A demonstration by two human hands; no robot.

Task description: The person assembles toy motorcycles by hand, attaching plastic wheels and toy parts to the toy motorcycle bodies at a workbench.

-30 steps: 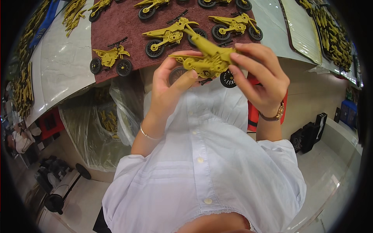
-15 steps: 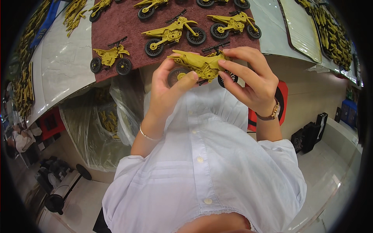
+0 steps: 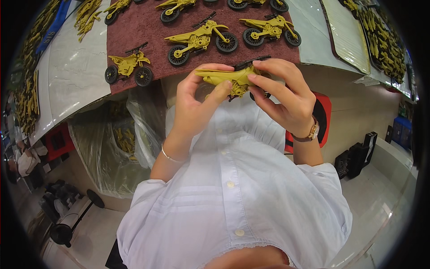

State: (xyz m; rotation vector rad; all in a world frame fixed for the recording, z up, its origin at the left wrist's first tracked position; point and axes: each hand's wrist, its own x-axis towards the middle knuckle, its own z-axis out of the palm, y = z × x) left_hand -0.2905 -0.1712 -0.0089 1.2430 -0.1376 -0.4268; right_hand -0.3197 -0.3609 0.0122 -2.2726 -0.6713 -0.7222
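1. Left hand (image 3: 192, 103): grip's clamped on the tail of a yellow plastic toy motorbike (image 3: 238, 78); right hand (image 3: 289, 92) pinches its front.
2. Bike's held up, just off the shiny white worktop (image 3: 80, 58).
3. Looks like body-fitting; next squeeze probably wants even pressure.

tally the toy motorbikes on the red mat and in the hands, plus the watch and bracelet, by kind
whole toy motorbikes on the red mat: 3
cut-off toy motorbikes at the picture's upper edge: 3
held toy motorbike, in left hand and right hand: 1
wristwatch: 1
bracelet: 1
total: 9
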